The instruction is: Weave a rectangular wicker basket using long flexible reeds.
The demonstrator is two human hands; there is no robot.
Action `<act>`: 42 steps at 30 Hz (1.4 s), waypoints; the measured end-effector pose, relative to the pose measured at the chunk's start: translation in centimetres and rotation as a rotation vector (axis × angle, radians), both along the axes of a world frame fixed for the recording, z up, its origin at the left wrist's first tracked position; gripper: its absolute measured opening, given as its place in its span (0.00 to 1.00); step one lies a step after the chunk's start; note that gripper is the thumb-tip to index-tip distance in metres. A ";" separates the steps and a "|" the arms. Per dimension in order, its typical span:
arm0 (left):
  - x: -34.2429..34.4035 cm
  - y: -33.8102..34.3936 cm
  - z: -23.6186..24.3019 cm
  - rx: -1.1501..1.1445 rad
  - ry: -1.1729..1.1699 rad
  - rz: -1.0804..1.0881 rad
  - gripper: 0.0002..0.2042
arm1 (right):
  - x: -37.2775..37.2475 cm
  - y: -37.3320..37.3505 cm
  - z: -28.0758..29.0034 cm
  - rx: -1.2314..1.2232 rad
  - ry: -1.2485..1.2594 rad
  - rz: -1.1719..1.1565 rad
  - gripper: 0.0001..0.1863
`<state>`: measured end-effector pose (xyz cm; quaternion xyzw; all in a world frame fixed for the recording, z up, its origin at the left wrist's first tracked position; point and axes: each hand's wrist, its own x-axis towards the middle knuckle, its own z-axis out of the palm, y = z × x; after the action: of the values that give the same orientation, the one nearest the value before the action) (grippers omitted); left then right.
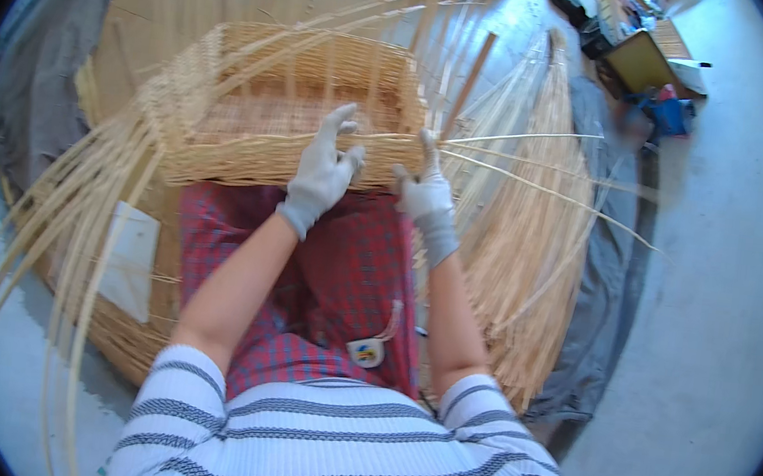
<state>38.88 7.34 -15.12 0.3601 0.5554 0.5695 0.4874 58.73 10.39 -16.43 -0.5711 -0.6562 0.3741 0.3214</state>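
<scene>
A rectangular wicker basket (251, 155) of pale cane lies across my lap, with upright stakes rising from its walls. My left hand (322, 165), in a whitish glove, rests over the near wall, its thumb and fingers apart. At the near right corner, my gloved right hand (426, 192) grips the basket wall between thumb and fingers. Several thin cane strands (538, 162) stick out to the right from beside this hand. A brown upright stick (469, 85) stands by the same corner. The right fingertips are partly hidden.
Long loose canes (66, 233) fan out from the basket's left corner. A large bundle of cane (519, 252) lies to the right on grey cloth (602, 308). A tape measure (366, 353) lies on the red checked cloth (340, 280). Boxes and tools (646, 61) stand far right.
</scene>
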 end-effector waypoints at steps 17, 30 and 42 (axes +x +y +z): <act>-23.7 -18.6 1.0 0.113 0.385 0.495 0.26 | -27.1 -20.0 10.3 0.869 0.415 1.177 0.25; -21.8 -20.8 8.6 0.677 0.013 0.476 0.14 | -25.4 -5.2 13.5 0.508 0.661 0.538 0.20; -16.7 -11.6 0.8 0.101 0.077 0.358 0.25 | -17.3 -0.5 -1.4 -0.298 1.112 -0.004 0.10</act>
<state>22.17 -4.26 -14.31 0.3012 0.5995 0.6601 0.3379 41.47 9.91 -17.84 -0.3287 -0.3275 0.7061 0.5348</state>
